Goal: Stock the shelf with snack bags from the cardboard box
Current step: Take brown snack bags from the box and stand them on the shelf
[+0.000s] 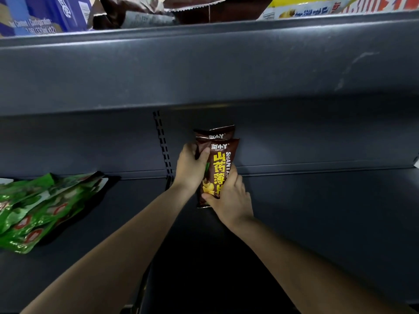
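Head view: a glossy brown snack bag (218, 168) with yellow characters stands upright at the back edge of the shelf (317, 200), before a second brown bag (215, 132). The left grip (192, 169) pinches its upper side, and the right grip (230, 199) clasps its bottom.

Both bare forearms extend forward and converge. Left hand (191, 169) grips the upper left edge of a brown snack bag (219, 165), thumb across its front. Right hand (232, 201) grips its lower right part, thumb in front.
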### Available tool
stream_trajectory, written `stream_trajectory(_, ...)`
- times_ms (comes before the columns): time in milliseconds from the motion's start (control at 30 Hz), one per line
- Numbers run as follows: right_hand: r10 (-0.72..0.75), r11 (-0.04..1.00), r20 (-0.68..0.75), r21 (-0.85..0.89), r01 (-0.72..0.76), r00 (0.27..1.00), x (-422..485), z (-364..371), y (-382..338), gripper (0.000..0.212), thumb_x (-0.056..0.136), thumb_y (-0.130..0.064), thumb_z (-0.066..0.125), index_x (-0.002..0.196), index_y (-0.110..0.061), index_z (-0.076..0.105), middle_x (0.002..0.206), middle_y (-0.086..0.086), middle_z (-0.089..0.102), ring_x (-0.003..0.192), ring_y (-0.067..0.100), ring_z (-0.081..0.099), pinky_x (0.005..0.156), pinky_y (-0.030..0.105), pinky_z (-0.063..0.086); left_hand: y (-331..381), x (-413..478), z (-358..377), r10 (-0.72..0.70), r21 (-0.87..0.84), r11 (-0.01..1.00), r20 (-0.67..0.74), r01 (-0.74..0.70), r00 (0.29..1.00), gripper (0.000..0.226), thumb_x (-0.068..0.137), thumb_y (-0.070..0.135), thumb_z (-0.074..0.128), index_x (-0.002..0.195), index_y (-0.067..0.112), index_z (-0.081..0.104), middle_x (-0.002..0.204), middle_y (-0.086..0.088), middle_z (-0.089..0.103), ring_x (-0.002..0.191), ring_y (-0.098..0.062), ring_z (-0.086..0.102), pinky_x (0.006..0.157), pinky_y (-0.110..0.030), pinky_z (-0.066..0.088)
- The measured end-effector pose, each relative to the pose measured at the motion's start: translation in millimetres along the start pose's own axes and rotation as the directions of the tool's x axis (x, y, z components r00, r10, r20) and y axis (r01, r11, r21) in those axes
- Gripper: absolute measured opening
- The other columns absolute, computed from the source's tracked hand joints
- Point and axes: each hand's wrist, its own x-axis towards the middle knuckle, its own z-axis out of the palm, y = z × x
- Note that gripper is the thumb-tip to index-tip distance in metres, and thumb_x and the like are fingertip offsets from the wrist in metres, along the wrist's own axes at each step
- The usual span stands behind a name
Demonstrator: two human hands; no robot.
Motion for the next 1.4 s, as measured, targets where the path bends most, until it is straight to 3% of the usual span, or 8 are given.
stream_trajectory(100, 0.009, 1.000, -0.009, -0.024, -0.009, 1.000, -0.5, -0.4, -1.9, 0.104, 0.076, -0.048, 0.073, 0.149, -0.011, 0.009, 0.142, 0.007, 0.040, 0.131, 0.024, 0.042, 0.102, 0.040, 0.038, -12.3, -13.1, 1.7, -0.034, 0.048, 0.998, 0.098, 0.029, 0.995, 0.049, 0.086, 0.038, 0.061, 0.116, 0.001, 0.050, 0.116, -0.017, 0.058, 0.110, -0.029, 0.057, 0.095, -0.046, 0.047)
stream_trajectory(233, 0.012, 1.000, 0.079, -0.022, -0.010, 0.997, 2.2, -7.3, 2.8, 0.107, 0.074, -0.045, 0.075, 0.150, -0.011, 0.008, 0.136, 0.011, 0.046, 0.127, 0.029, 0.044, 0.102, 0.042, 0.041, -27.6, -30.8, 1.6, -0.018, 0.161, 0.987, 0.217, -0.018, 0.976, 0.056, 0.080, 0.032, 0.071, 0.122, 0.007, 0.044, 0.120, -0.009, 0.051, 0.113, -0.019, 0.051, 0.094, -0.033, 0.045)
stream_trajectory(367, -0.045, 0.999, 0.167, -0.003, 0.046, 0.985, 5.5, -18.6, 14.4, 0.091, 0.071, -0.039, 0.079, 0.142, -0.018, 0.026, 0.131, 0.005, 0.054, 0.123, 0.028, 0.048, 0.098, 0.043, 0.043, -32.3, -30.6, 1.1, -0.006, 0.180, 0.983, 0.261, -0.042, 0.965, 0.055, 0.081, 0.030, 0.071, 0.124, 0.007, 0.044, 0.121, -0.006, 0.057, 0.109, -0.015, 0.055, 0.086, -0.025, 0.043)
stream_trajectory(533, -0.054, 0.998, 0.163, -0.010, 0.056, 0.985, 9.3, -19.4, 15.8, 0.075, 0.070, -0.038, 0.079, 0.129, -0.015, 0.038, 0.124, 0.006, 0.059, 0.116, 0.027, 0.055, 0.090, 0.041, 0.047, -32.3, -33.5, 4.3, -0.012, 0.212, 0.977, 0.214, -0.035, 0.977, 0.046, 0.085, 0.030, 0.066, 0.120, 0.009, 0.045, 0.119, -0.006, 0.059, 0.104, -0.015, 0.056, 0.082, -0.026, 0.042)
stream_trajectory(733, -0.043, 0.999, 0.184, 0.002, 0.044, 0.982, 7.1, -21.6, 15.7, 0.075, 0.073, -0.041, 0.078, 0.129, -0.012, 0.037, 0.126, 0.009, 0.057, 0.118, 0.029, 0.054, 0.087, 0.042, 0.050, -28.0, -43.7, 6.5, -0.119, 0.376, 0.925, 0.145, 0.057, 0.982, 0.055, 0.086, 0.046, 0.060, 0.125, 0.010, 0.045, 0.125, -0.010, 0.055, 0.119, -0.028, 0.050, 0.098, -0.046, 0.043)
stream_trajectory(967, -0.116, 0.988, 0.106, -0.093, 0.126, 0.988, -0.6, -54.7, 23.7, 0.048, 0.089, -0.039, 0.061, 0.130, -0.016, 0.050, 0.126, 0.009, 0.061, 0.118, 0.028, 0.055, 0.089, 0.040, 0.051, -7.2, -80.6, 7.3, 0.146, 0.303, 0.948, -0.150, -0.095, 0.978, 0.033, 0.094, 0.015, 0.052, 0.124, 0.002, 0.047, 0.124, -0.018, 0.042, 0.119, -0.029, 0.038, 0.098, -0.033, 0.035)
stream_trajectory(1200, -0.084, 0.994, 0.090, -0.060, 0.089, 0.992, -25.4, -112.4, 37.7, 0.031, 0.092, -0.035, 0.056, 0.118, -0.020, 0.064, 0.117, 0.006, 0.067, 0.109, 0.027, 0.062, 0.089, 0.038, 0.052, 31.9, -119.6, 25.5, 0.154, 0.358, 0.927, -0.100, -0.109, 0.983, 0.028, 0.090, 0.005, 0.046, 0.117, 0.005, 0.052, 0.120, -0.015, 0.049, 0.114, -0.030, 0.045, 0.093, -0.043, 0.042)
stream_trajectory(1400, -0.079, 0.996, 0.093, -0.042, 0.084, 0.992, -59.3, -177.8, 68.1, 0.019, 0.091, -0.024, 0.054, 0.102, -0.022, 0.069, 0.108, 0.002, 0.070, 0.102, 0.022, 0.063, 0.089, 0.038, 0.053, 67.9, -165.2, 61.6, 0.210, 0.290, 0.936, -0.007, -0.199, 0.978, 0.029, 0.088, 0.000, 0.045, 0.116, 0.002, 0.053, 0.121, -0.015, 0.053, 0.115, -0.029, 0.048, 0.095, -0.034, 0.040)
